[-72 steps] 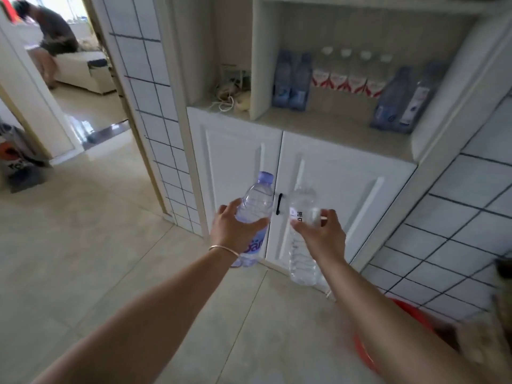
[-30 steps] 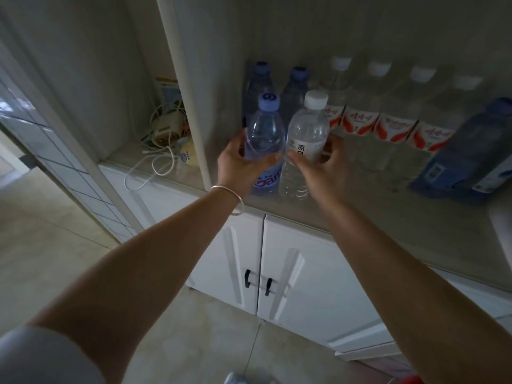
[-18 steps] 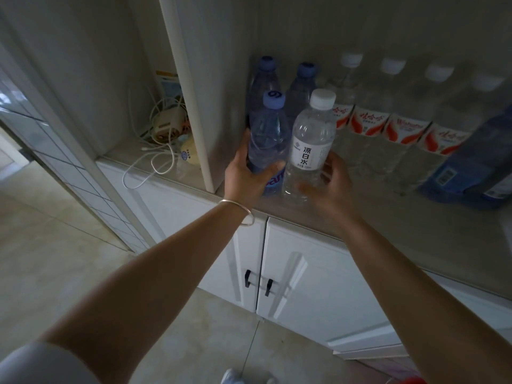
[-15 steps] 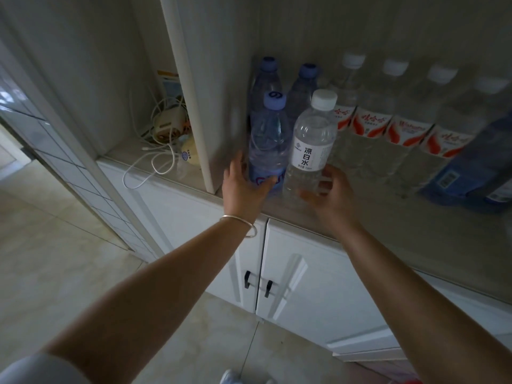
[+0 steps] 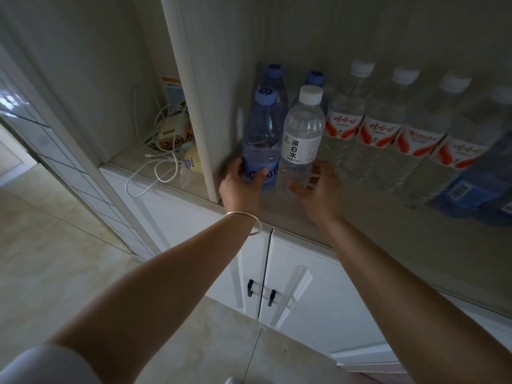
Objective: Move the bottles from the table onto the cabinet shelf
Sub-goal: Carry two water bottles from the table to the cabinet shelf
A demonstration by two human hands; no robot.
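Both forearms are bare to the hands. A thin silver bangle [image 5: 250,223] circles the left wrist, and a pale grey-white short sleeve [image 5: 47,365] covers the left upper arm.

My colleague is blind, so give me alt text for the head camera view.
Two hands set bottles upright on a cabinet shelf: left hand grips a blue-capped bottle, right hand touches a white-capped bottle. More bottles line the back.

Dim white cabinet doors [image 5: 313,295], tiled floor [image 5: 55,245]
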